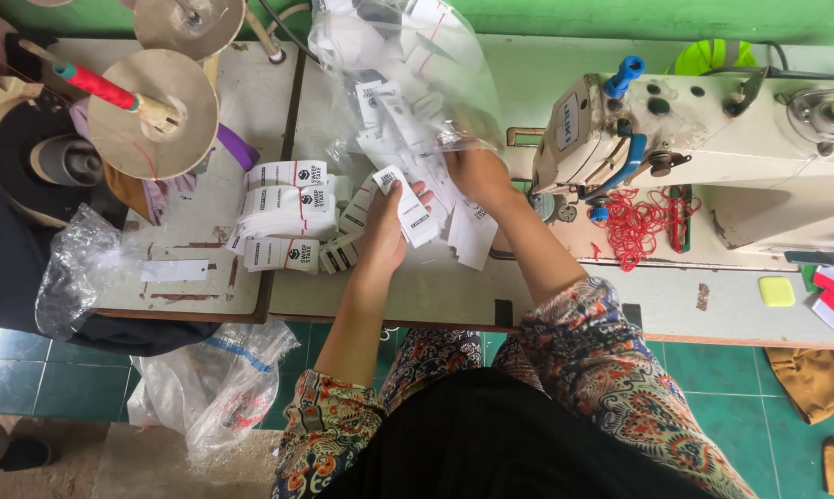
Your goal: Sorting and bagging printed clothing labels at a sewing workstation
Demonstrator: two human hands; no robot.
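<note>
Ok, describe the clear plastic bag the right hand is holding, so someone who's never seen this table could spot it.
Start at the cream sewing machine on the right of the table. Just left of its head, the right hand grips the clear plastic bag, lifted and stuffed with white tags. The other clear bags hang crumpled off the table's near-left edge; only this one is held up and spilling tags.

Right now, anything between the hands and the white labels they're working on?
Nothing visible. The left hand already grips a white label, and the right hand is in the loose labels at the mouth of the clear plastic bag. The bundled label stacks lie off to the side.
</note>
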